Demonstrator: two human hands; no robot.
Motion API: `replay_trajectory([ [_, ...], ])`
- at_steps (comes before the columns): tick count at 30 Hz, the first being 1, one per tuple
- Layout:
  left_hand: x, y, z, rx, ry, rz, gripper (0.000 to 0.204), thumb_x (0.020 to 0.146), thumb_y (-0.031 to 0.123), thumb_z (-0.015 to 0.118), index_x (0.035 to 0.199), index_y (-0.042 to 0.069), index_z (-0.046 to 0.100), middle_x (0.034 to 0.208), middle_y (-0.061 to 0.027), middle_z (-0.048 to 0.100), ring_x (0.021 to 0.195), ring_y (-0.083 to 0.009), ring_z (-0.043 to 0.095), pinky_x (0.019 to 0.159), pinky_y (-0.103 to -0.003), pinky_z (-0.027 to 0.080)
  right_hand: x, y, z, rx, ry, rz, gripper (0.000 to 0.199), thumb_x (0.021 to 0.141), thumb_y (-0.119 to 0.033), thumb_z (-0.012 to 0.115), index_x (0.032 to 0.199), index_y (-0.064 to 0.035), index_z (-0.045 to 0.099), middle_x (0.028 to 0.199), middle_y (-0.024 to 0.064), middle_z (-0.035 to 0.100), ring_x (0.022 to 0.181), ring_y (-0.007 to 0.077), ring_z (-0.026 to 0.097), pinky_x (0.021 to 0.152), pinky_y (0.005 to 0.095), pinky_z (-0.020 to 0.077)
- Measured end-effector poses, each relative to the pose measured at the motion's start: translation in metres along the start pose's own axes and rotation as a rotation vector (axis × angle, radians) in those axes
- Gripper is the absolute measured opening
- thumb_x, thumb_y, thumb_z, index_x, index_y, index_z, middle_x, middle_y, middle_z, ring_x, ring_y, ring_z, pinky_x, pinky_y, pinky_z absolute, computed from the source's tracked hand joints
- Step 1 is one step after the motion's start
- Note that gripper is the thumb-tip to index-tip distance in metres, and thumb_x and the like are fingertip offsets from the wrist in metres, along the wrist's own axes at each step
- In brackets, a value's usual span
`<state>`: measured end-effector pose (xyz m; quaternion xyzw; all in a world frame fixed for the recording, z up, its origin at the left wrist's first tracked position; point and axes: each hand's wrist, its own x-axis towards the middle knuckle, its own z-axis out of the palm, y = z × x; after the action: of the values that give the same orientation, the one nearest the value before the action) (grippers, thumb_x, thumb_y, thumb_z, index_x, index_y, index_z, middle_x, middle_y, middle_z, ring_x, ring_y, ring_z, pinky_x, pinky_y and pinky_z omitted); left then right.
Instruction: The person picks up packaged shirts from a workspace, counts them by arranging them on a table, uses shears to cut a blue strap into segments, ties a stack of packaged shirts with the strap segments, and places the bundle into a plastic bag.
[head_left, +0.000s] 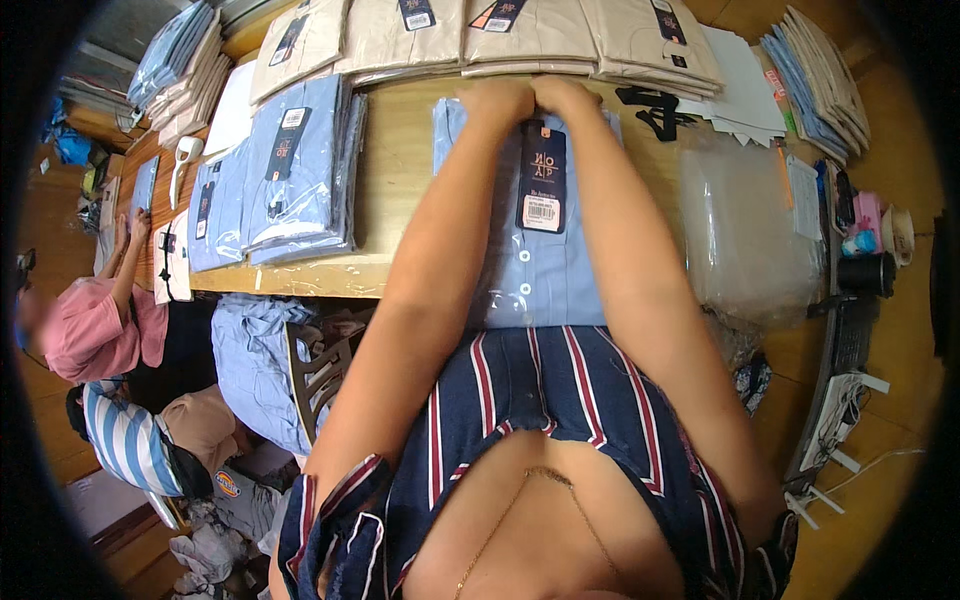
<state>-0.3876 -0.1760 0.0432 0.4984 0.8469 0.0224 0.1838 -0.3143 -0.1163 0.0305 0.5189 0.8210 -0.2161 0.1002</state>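
Observation:
A folded light-blue button-up shirt [522, 262] lies in front of me in a clear plastic bag, its white buttons showing down the middle. On its upper part is a dark navy hang tag [541, 180] with a white barcode sticker. Both my arms reach over the shirt to its far end. My left hand [498, 102] and my right hand [566, 98] are close together there, fingers curled down at the bag's far edge. The fingertips are mostly hidden behind the backs of the hands.
Bagged blue shirts [300, 170] are stacked at left, and bagged beige shirts [530, 35] line the back. Right of me lie clear plastic bags [745, 230], black straps [655, 110] and white paper sheets [735, 85]. A person in pink [110, 325] works at far left.

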Motion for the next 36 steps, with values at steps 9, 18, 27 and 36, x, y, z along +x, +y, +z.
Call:
replay_trajectory([
  [9,-0.015,-0.007,0.008,-0.001,0.091,0.007,0.042,0.082,0.026,0.026,0.076,0.004,0.061,0.082,-0.0178,0.058,0.077,-0.0321,0.056,0.077,-0.043,0.036,-0.014,-0.004,0.005,-0.152,0.060,-0.122,0.033,0.079,-0.029,0.035,0.089,-0.0108,0.059,0.095,0.0116,0.056,0.089,0.0282,0.053,0.074,0.0435,0.0366],
  [18,-0.017,-0.013,0.014,-0.017,0.261,0.125,0.034,0.078,0.021,0.036,0.056,0.005,0.057,0.059,-0.0144,0.056,0.055,-0.0278,0.054,0.061,-0.036,0.037,-0.022,-0.008,0.005,-0.178,0.118,-0.164,0.039,0.081,-0.025,0.033,0.061,-0.0058,0.060,0.065,0.0140,0.058,0.064,0.0284,0.057,0.068,0.0417,0.0377],
  [27,-0.023,-0.020,0.008,-0.162,0.263,0.138,0.024,0.072,0.017,0.045,0.056,0.001,0.051,0.056,-0.0139,0.050,0.058,-0.0269,0.049,0.064,-0.034,0.036,-0.031,-0.017,0.000,-0.180,0.132,-0.152,0.038,0.081,-0.022,0.034,0.057,-0.0026,0.057,0.059,0.0150,0.055,0.056,0.0279,0.052,0.065,0.0346,0.0361],
  [36,-0.020,-0.028,0.003,-0.208,0.176,0.181,0.014,0.072,0.012,0.043,0.061,0.004,0.045,0.062,-0.0114,0.047,0.062,-0.0275,0.046,0.063,-0.035,0.035,-0.028,-0.020,0.003,-0.200,0.192,-0.171,0.031,0.077,-0.025,0.042,0.055,-0.0067,0.055,0.059,0.0103,0.055,0.056,0.0225,0.053,0.064,0.0334,0.0353],
])
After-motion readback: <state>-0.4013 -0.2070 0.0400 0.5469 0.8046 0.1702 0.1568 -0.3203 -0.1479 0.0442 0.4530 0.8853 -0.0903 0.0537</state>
